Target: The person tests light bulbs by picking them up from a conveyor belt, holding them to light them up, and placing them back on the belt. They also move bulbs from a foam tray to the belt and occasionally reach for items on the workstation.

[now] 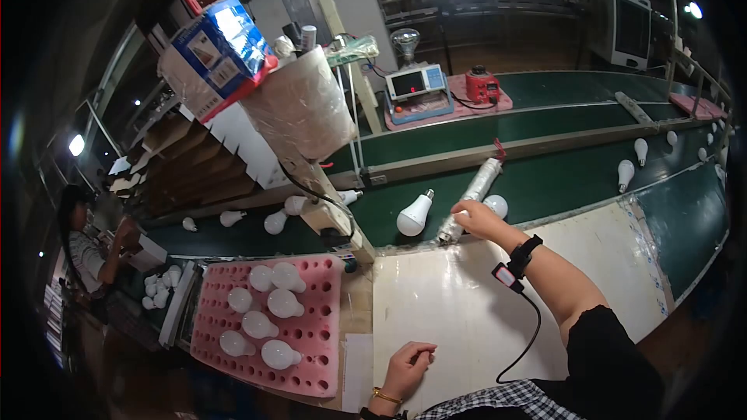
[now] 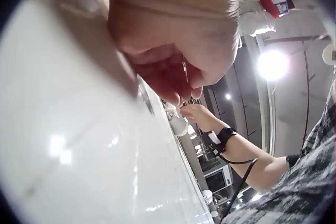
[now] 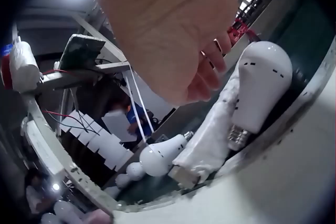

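My right hand (image 1: 478, 219) is over the near end of a white plastic-wrapped bar (image 1: 481, 184) lying slantwise across the green belt. In the right wrist view its fingers (image 3: 210, 71) bend loosely beside the wrapped bar, and nothing shows in the palm. A white light bulb (image 1: 415, 214) lies left of the bar. Another bulb (image 3: 264, 85), partly behind my right hand in the head view, leans along the bar's right side. My left hand (image 1: 408, 371) rests on the white tabletop (image 1: 459, 319), fingers loosely curled, holding nothing.
A pink foam tray (image 1: 210, 288) with several bulbs stands at left. More bulbs (image 1: 626, 175) lie along the green belt (image 1: 552, 187). A post (image 1: 331, 225) rises beside the table. Behind are a meter (image 1: 416, 84) and a red device (image 1: 482, 87). Another person (image 1: 89, 257) works at far left.
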{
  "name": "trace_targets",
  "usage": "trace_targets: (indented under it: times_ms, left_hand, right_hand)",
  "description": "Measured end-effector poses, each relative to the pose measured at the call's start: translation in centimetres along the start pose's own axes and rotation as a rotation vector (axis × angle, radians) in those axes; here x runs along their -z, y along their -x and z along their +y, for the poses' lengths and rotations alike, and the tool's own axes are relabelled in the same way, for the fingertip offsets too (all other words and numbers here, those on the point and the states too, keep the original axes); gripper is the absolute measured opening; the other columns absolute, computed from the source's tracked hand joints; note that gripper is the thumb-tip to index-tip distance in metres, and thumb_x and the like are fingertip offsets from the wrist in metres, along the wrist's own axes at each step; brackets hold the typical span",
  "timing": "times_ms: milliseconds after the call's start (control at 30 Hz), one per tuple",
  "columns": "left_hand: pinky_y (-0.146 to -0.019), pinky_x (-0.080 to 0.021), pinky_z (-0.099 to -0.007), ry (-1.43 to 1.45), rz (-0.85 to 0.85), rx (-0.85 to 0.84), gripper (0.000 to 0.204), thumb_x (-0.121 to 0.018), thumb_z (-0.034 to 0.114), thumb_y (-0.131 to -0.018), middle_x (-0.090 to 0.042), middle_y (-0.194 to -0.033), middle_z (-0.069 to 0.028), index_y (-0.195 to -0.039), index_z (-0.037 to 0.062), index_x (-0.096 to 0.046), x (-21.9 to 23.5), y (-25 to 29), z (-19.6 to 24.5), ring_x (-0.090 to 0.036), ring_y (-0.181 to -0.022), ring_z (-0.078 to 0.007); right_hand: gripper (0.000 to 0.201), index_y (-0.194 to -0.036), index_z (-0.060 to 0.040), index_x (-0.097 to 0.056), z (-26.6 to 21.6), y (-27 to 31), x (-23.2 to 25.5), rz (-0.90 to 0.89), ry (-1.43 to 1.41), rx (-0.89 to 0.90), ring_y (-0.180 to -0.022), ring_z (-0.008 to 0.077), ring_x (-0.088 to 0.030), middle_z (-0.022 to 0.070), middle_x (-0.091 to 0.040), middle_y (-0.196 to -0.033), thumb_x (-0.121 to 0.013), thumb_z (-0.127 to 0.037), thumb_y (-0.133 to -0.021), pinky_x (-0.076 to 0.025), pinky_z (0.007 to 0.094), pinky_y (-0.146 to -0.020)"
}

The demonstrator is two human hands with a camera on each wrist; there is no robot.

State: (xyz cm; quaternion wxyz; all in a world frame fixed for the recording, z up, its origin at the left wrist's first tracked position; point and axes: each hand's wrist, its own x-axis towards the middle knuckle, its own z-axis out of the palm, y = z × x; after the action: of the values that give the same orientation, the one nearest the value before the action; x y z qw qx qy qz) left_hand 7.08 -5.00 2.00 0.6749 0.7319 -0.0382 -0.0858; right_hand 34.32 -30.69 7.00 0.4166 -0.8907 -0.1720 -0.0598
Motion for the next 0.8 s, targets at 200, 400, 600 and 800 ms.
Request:
trace_targets:
  times_ms: [200, 400, 600, 800]
  left_hand:
    - [-0.080, -0.053, -0.0247, -0.037, 0.024, -0.094, 0.020, -0.055, 0.004, -0.093, -0.064, -0.100, -0.0063, -0.110, 0.0006, -0.064, 3.8, 0.1, 5.8, -0.063, -0.090, -0.0127]
    - [-0.073, -0.050, -0.0262, -0.749, 0.400, -0.525, 0.018, -0.057, -0.003, -0.084, -0.064, -0.092, -0.0070, -0.099, 0.0000, -0.067, 9.2, -0.7, 25.7, -0.061, -0.081, -0.0150]
    - [-0.077, -0.049, -0.0342, -1.535, 0.555, -0.979, 0.018, -0.058, -0.003, -0.081, -0.062, -0.097, -0.0108, -0.097, 0.0030, -0.065, 6.6, -5.0, 41.9, -0.061, -0.087, -0.0242]
    - [-0.097, -0.042, -0.0405, -2.077, 0.411, -0.953, 0.025, -0.056, 0.006, -0.085, -0.065, -0.101, -0.0124, -0.108, 0.0052, -0.062, 5.3, -12.5, 48.7, -0.061, -0.097, -0.0315]
  right_hand:
    - [0.046, -0.097, -0.0063, -0.070, 4.4, 0.9, 4.3, -0.182, 0.863, -0.065, -0.106, 0.0304, -0.057, 0.0124, -0.061, -0.108, -0.077, -0.041, -0.068, -0.045, 0.0439, -0.088]
    - [0.048, -0.094, -0.0063, -0.071, 4.5, 3.7, 5.5, -0.279, 0.452, -0.216, -0.095, 0.0305, -0.062, 0.0151, -0.062, -0.106, -0.073, -0.049, -0.070, -0.052, 0.0393, -0.083]
    - [0.030, -0.117, -0.0057, -0.049, 5.0, 10.0, -0.5, 0.114, -1.550, -0.613, -0.087, 0.0200, -0.062, 0.0065, -0.060, -0.098, -0.055, -0.023, -0.094, -0.052, 0.0375, -0.081]
    - [0.033, -0.118, -0.0073, -0.049, 4.6, 9.6, 0.3, 0.081, -1.539, -0.580, -0.092, 0.0190, -0.060, 0.0051, -0.058, -0.100, -0.054, -0.030, -0.095, -0.052, 0.0382, -0.082]
